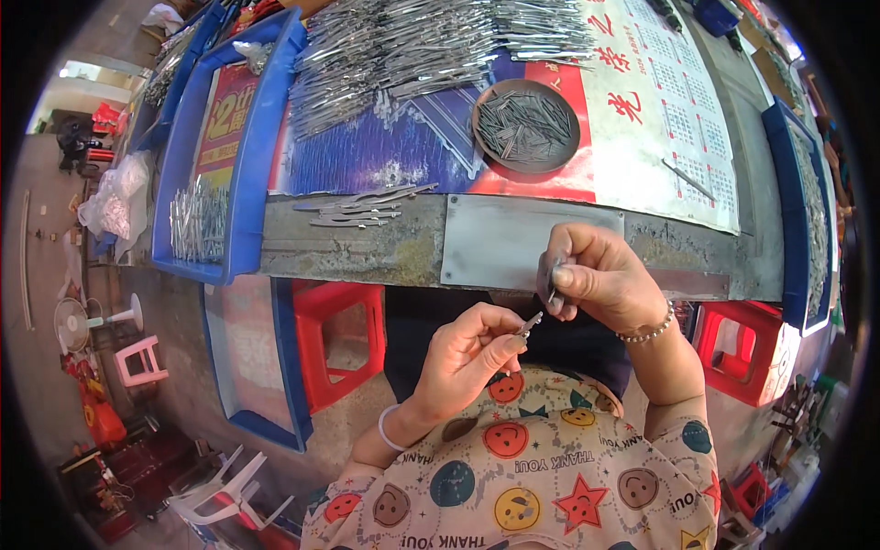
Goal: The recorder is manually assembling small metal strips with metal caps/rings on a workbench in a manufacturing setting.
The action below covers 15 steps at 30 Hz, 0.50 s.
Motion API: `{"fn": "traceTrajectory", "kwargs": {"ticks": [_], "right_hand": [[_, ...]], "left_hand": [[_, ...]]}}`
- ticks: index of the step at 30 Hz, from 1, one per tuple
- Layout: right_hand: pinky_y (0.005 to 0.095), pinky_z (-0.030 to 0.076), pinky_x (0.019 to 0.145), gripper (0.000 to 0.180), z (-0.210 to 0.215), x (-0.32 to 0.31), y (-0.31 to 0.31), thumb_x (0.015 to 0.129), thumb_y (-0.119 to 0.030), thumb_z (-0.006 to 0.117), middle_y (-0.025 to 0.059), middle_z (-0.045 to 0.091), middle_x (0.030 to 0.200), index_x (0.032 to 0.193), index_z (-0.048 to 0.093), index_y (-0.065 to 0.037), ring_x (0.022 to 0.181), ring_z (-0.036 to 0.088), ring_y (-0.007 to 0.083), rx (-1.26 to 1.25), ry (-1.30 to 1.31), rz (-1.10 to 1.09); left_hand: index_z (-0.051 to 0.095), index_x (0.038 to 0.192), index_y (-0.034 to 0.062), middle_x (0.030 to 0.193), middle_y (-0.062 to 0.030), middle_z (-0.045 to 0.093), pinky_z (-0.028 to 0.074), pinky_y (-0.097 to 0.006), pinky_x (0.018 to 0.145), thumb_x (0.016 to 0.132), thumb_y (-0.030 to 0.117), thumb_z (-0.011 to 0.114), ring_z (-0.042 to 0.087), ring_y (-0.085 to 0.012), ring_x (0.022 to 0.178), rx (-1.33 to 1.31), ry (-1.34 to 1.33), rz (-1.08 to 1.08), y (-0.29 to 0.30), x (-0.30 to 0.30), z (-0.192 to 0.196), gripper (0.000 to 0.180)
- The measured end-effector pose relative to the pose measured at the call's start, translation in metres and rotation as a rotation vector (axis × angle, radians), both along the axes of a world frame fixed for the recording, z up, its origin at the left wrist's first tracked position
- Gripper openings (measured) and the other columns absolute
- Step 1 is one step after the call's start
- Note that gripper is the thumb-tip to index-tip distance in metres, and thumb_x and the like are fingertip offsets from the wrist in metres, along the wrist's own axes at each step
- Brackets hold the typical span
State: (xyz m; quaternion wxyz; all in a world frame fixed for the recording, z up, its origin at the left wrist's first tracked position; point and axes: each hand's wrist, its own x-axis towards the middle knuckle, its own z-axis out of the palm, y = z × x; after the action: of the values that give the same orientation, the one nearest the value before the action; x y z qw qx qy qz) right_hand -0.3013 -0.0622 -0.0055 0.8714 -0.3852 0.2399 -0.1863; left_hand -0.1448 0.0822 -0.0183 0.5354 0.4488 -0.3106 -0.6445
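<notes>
My left hand (477, 353) is closed in a pinch in front of the bench edge, holding a small silvery metal piece (532, 323) between thumb and forefinger. Just above and to the right of it, my right hand (600, 280) is also pinched, on a thin dark metal piece (552, 282) mostly covered by the fingers. The two pieces are close but look apart. Beyond my hands a grey metal plate (495, 243) lies at the bench's front edge. Several slim, pointed metal parts (362, 209) lie loose to its left.
A round brown bowl (478, 124) holds small dark metal strips. Behind it spreads a heap of slender metal parts (394, 46). Blue trays (247, 174) with metal parts stand left, another blue tray (790, 211) right. Red stools (307, 367) stand below the bench. One thin rod (687, 179) lies on the calendar sheet.
</notes>
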Motion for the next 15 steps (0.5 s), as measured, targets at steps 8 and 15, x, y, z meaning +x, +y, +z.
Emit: {"fn": "traceTrajectory", "kwargs": {"ticks": [8,15], "right_hand": [[0.0182,0.045,0.053,0.017,0.0038,-0.0007,0.0027,0.089,-0.013,0.063,0.0012,0.059,0.071,0.082,0.049,-0.006,0.06,0.057,0.0062,0.01,0.014,0.08],[0.0178,0.045,0.052,0.018,0.0056,0.0057,0.007,0.09,-0.013,0.063,0.0,0.058,0.07,0.081,0.049,-0.006,0.06,0.057,0.0058,-0.042,0.053,0.106]], "left_hand": [[0.053,0.104,-0.0013,0.086,-0.0028,0.056,0.045,-0.019,0.061,0.093,0.009,0.057,0.054,-0.0061,0.069,0.014,0.006,-0.011,0.0007,-0.0007,-0.0012,0.015],[0.053,0.104,-0.0017,0.085,-0.0035,0.056,0.044,-0.018,0.058,0.094,0.011,0.056,0.053,-0.0055,0.067,0.042,0.048,-0.008,0.0069,0.0044,-0.0009,0.017]]}}
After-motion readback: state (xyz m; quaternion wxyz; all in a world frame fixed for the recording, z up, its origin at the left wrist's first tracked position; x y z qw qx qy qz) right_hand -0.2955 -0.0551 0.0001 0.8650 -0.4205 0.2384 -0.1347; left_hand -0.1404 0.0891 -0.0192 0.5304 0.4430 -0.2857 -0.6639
